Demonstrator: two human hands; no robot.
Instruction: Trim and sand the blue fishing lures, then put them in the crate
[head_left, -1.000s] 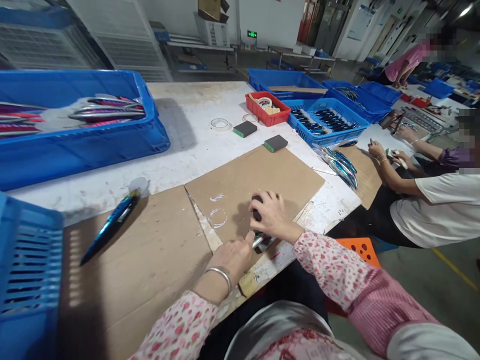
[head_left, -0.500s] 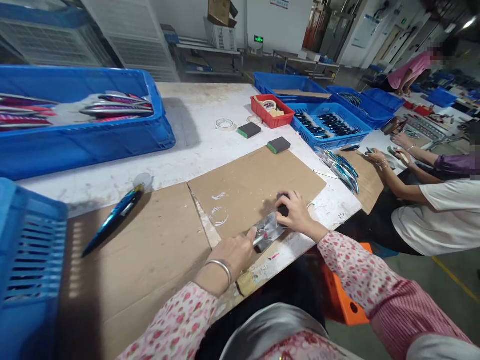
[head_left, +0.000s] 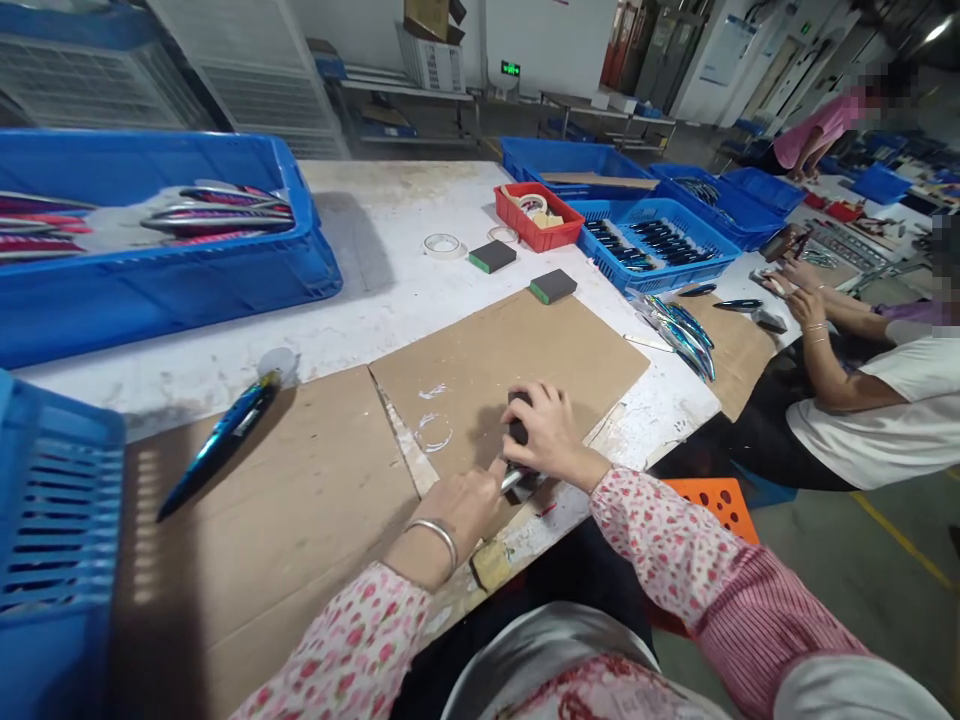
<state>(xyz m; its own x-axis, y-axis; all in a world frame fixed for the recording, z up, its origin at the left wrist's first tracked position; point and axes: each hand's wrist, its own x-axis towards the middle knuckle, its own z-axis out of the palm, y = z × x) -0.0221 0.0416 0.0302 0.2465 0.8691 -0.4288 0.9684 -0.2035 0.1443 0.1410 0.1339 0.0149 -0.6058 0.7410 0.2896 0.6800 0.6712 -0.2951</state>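
L hand [head_left: 459, 508] touches silvery piece [head_left: 513, 482] at cardboard's [head_left: 570, 350] near edge; can't tell if fingers clamp. Piece prob. light, stiff, slick: hold L end. R hand [head_left: 550, 432] just beyond, clamped on dark block [head_left: 517, 420], prob. light, spongy; grip sides.

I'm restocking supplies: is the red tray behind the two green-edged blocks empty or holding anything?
Holding things: a pale roll and yellowish pieces show inside the red tray.

The held block [head_left: 517, 432] looks matt, the cardboard [head_left: 577, 345] dull, the blue lure [head_left: 219, 447] glossy.
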